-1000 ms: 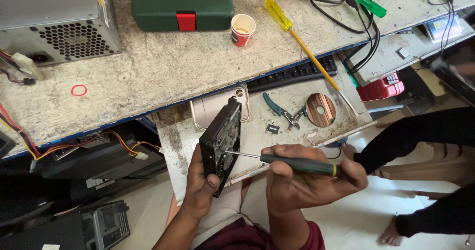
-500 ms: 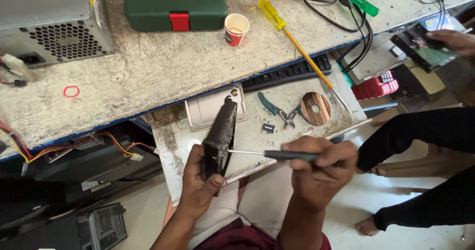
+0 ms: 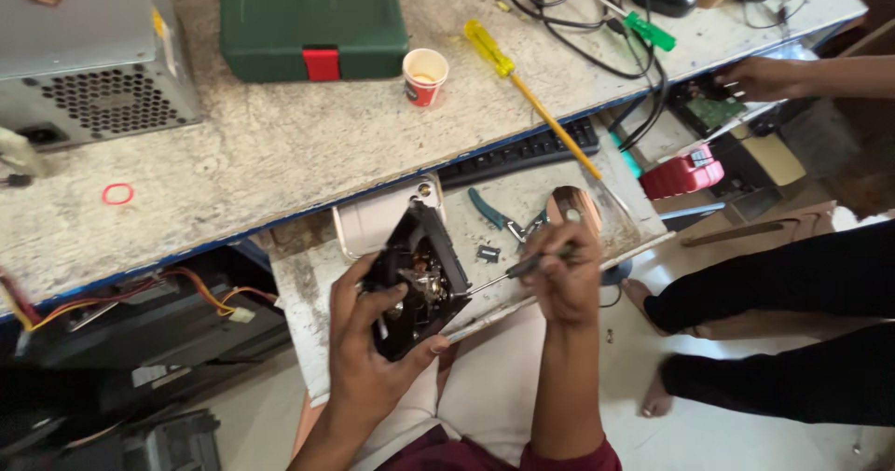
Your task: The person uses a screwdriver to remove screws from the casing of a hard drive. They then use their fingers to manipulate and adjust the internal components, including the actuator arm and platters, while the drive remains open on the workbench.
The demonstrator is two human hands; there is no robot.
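Low in the frame's centre, the left hand (image 3: pixel 368 359) wraps its fingers around an opened black hard drive (image 3: pixel 418 280), tilted. The right hand (image 3: pixel 562 280) pinches a screwdriver (image 3: pixel 511 270), tip in the drive. Pliers (image 3: pixel 499 217) lie beyond.

Toolbox (image 3: pixel 313 21) on the bench (image 3: pixel 280 145) left of the cup (image 3: pixel 425 76); keyboard (image 3: pixel 517 154) below; pliers (image 3: pixel 499 217) right of the drive (image 3: pixel 418 280)
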